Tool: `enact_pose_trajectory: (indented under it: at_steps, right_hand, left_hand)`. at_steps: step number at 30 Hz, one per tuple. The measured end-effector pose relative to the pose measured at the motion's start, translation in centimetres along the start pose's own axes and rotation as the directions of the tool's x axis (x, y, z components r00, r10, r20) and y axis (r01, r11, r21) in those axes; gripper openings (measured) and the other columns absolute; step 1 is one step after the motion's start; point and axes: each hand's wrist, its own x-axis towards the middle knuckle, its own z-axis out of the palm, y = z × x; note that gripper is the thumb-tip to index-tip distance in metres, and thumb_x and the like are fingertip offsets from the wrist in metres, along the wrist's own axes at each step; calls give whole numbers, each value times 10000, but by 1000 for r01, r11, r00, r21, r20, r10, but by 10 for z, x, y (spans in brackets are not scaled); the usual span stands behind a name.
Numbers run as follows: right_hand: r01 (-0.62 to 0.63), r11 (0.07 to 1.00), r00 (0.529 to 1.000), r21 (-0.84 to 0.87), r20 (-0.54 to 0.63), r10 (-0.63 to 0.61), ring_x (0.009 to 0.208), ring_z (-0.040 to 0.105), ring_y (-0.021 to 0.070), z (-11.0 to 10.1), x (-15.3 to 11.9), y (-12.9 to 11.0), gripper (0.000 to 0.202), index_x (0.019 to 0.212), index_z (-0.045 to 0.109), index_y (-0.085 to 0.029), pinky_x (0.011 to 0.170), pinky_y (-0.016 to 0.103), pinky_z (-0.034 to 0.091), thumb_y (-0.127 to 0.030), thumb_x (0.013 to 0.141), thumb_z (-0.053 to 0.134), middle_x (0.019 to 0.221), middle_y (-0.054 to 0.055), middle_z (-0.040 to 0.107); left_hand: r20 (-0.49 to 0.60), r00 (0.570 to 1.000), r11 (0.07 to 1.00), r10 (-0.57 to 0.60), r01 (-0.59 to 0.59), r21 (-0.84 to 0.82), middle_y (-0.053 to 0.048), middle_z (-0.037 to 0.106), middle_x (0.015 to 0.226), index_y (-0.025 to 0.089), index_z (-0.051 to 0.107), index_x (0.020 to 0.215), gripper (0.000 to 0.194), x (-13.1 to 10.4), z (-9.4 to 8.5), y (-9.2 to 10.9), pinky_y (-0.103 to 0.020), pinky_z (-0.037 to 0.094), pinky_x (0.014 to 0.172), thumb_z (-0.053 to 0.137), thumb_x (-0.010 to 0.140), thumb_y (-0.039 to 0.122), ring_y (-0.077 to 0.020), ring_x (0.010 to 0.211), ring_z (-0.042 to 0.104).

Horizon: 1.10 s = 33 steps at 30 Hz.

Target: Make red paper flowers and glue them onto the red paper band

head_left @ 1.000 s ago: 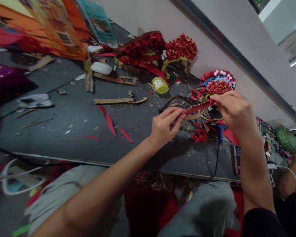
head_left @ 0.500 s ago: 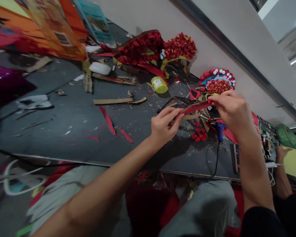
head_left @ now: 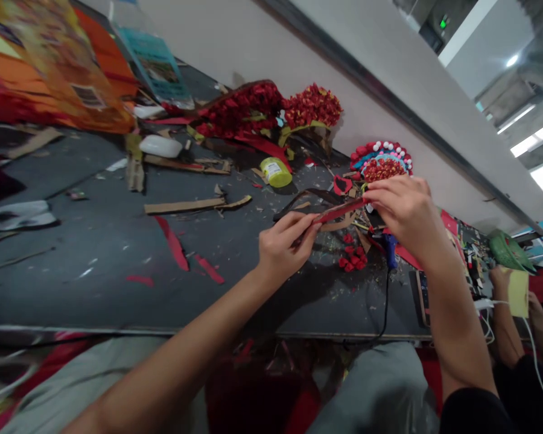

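Observation:
A narrow red strip (head_left: 341, 210) with a brownish edge is stretched between my two hands above the table. My left hand (head_left: 286, 244) pinches its near left end between thumb and fingers. At the other end my right hand (head_left: 402, 208) grips it, the fingertips closed together. Just below the strip, a small cluster of red crumpled paper bits (head_left: 353, 258) lies on the table. A blue glue gun (head_left: 390, 250) with a black cord rests beneath my right hand. Behind that hand stands a decorated piece (head_left: 384, 163) with red, blue and white bead-like trim.
On the dark table (head_left: 95, 313) lie cardboard strips (head_left: 185, 206), red scraps (head_left: 172, 241) and a yellow tub (head_left: 276, 172). Red flower-covered pieces (head_left: 312, 107) lean by the partition. Bottles (head_left: 151, 63) stand back left. A phone (head_left: 422, 295) lies right, near another person's hand (head_left: 500, 283) by yellow paper (head_left: 518, 293).
The view has turned, so the table's contents appear shifted left. Both hands still hold the red strip, with my right fingers slightly rearranged. The other person's yellow paper looks more upright.

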Motion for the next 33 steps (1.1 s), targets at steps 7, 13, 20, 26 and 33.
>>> enact_pose_trajectory:
  at_steps: [7,13,20,26,33]
  right_hand:
    - [-199,966,905,168,-347,247,1033,587,179,1,-56,7,308,1176,567,-254,912,350,443,-209,876,513,1117,47,658]
    - [-888,383,417,254,96,904,781,627,217,104,-143,24,488,1147,573,-107,747,348,483,-481,858,449,873,98,676]
    - [-965,255,259,59,363,895,1026,607,344,151,-149,29,572,1199,535,-129,839,432,440,-541,804,496,1075,205,652]
    - [-971,187,233,152,396,888,1016,606,306,152,-158,37,416,1088,599,-148,870,387,419,-386,746,598,1022,159,674]
    - [-865,69,248,498,303,920,685,596,204,128,-169,31,441,859,596,-138,661,322,464,-482,828,321,732,83,641]
  left_hand:
    - [-1,999,999,-46,46,-10,-30,664,779,173,653,867,80,3,-2,1,-173,463,506,580,849,197,-94,579,596]
    - [-1,999,999,-33,33,21,-30,658,763,163,639,826,37,3,-2,-5,-212,499,582,623,814,195,-125,632,619]
    - [87,994,992,61,-70,102,-27,644,749,167,612,796,68,-6,1,-12,-206,475,536,645,801,227,-120,592,604]
    - [177,982,988,67,-90,127,-29,628,733,181,581,773,62,-6,-2,-11,-207,461,518,619,817,202,-124,591,594]
    - [156,985,988,76,-96,124,-34,636,776,195,601,810,27,-9,1,-10,-206,475,517,625,815,205,-118,588,590]
